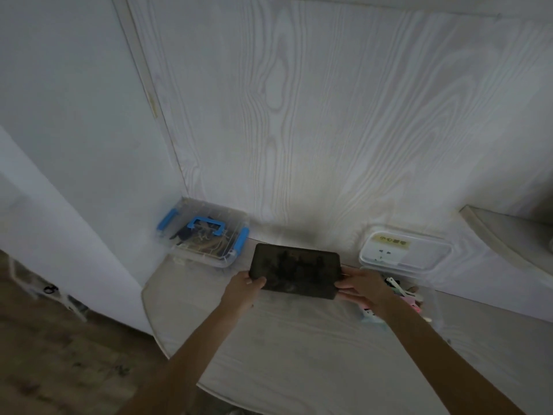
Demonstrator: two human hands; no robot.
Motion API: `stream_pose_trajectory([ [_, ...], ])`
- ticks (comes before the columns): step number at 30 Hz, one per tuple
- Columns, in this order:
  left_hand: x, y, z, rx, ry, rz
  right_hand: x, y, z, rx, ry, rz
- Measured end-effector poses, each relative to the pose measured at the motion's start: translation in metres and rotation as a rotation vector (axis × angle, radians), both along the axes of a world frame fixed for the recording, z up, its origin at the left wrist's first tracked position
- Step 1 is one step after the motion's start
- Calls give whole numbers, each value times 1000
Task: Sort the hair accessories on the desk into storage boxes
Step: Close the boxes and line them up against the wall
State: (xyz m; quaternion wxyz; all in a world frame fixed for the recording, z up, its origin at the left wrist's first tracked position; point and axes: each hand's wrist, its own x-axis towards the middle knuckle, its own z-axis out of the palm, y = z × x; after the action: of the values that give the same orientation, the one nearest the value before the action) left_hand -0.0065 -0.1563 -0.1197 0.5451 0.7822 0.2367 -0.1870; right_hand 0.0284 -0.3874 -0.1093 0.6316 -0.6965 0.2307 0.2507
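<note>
Hands: both reached forward from the bottom of the frame and met at a dark box just below centre.
Left hand [244, 287]: curled around the left end of the dark box, thumb lying on its top face.
Right hand [363, 287]: closed on the right end, fingers pressed along the side and underside.
Dark box [294, 269]: flat, rectangular, rounded corners, lid on; dark shapes showed dimly through it, too murky to name.
Clear box [206, 236]: at centre left against the wall, shut with blue latches and a blue handle; dark and brownish hair accessories lay inside.
Open container [431, 304]: at right, partly behind the right wrist, holding pastel hair clips [402, 290].
White lid [405, 250]: leaned just behind that container, with a yellow label.
Desk [299, 354]: pale wood grain, rounded front edge, filling the lower centre of the frame.
</note>
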Motion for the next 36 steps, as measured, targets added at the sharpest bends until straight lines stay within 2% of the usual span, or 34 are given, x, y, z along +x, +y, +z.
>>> stream_pose_trajectory([
  [4, -1, 24, 44, -40, -179, 58, 6, 2, 33, 70, -64, 35],
  [7, 10, 61, 67, -121, -325, 234, 20, 43, 55, 118, -149, 89],
  [10, 25, 97, 80, -233, -403, 473, 36, 103, 58, 188, -187, 37],
  [12, 40, 117, 78, -303, -399, 639, 45, 140, 51, 273, -126, -31],
  [14, 54, 132, 67, -268, -349, 701, 55, 169, 39, 284, -87, -62],
  [19, 71, 156, 38, -245, -297, 817, 72, 203, 17, 177, -162, -73],
  [23, 74, 155, 32, -362, -311, 906, 75, 206, 12, 150, -217, -103],
  [29, 83, 157, 34, -469, -320, 878, 75, 207, 5, 135, -229, -99],
  [36, 82, 153, 38, -602, -239, 856, 72, 202, 14, 181, -183, -42],
])
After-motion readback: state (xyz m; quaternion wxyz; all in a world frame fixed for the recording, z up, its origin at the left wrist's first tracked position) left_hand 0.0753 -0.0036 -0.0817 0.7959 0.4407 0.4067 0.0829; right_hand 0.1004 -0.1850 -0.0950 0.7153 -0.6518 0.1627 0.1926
